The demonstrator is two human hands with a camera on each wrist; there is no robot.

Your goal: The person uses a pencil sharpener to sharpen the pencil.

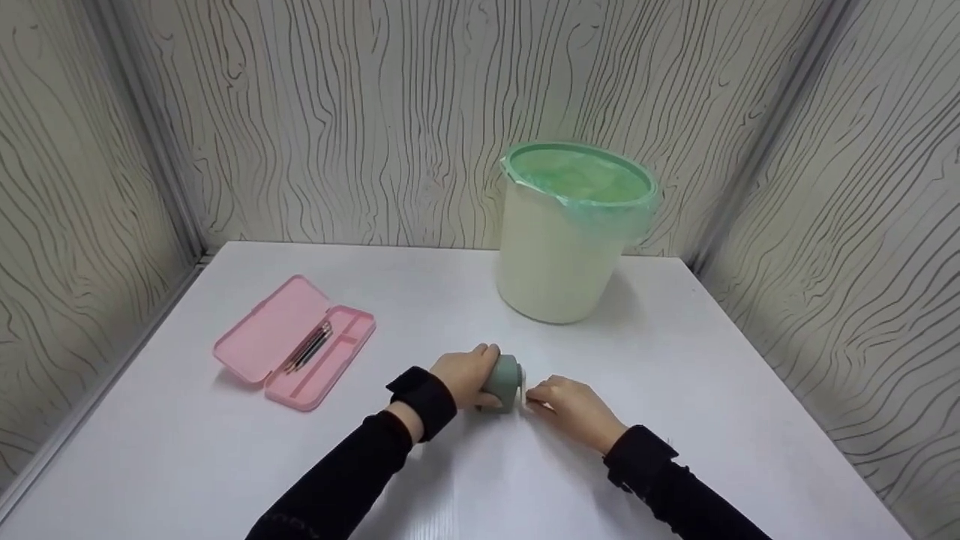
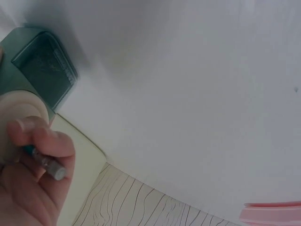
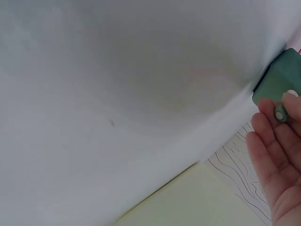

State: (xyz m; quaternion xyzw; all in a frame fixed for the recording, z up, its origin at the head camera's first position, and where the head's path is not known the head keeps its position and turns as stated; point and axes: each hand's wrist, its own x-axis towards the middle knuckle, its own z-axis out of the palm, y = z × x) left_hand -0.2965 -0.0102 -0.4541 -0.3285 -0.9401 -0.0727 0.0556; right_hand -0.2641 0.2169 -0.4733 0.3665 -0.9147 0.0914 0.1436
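Note:
A green hand-crank pencil sharpener (image 1: 507, 375) rests on the white table in front of me. My left hand (image 1: 461, 376) grips it from the left side. In the left wrist view, the sharpener's dark clear shavings drawer (image 2: 44, 68) and its cream round front (image 2: 22, 106) show beside the curled fingers. A short pencil end (image 2: 51, 167) with a grey tip pokes out between those fingers; its other end is hidden. My right hand (image 1: 576, 412) pinches the crank's small green knob (image 3: 281, 113) between thumb and fingers, on the sharpener's right side.
An open pink pencil case (image 1: 341, 367) lies at the left with several pencils (image 1: 309, 348) in it. Behind the hands stands a tall pale bin (image 1: 559, 262) with a green liner (image 1: 615, 214). Wood-patterned walls (image 1: 337, 127) enclose the white table (image 1: 675, 360) at the back and sides.

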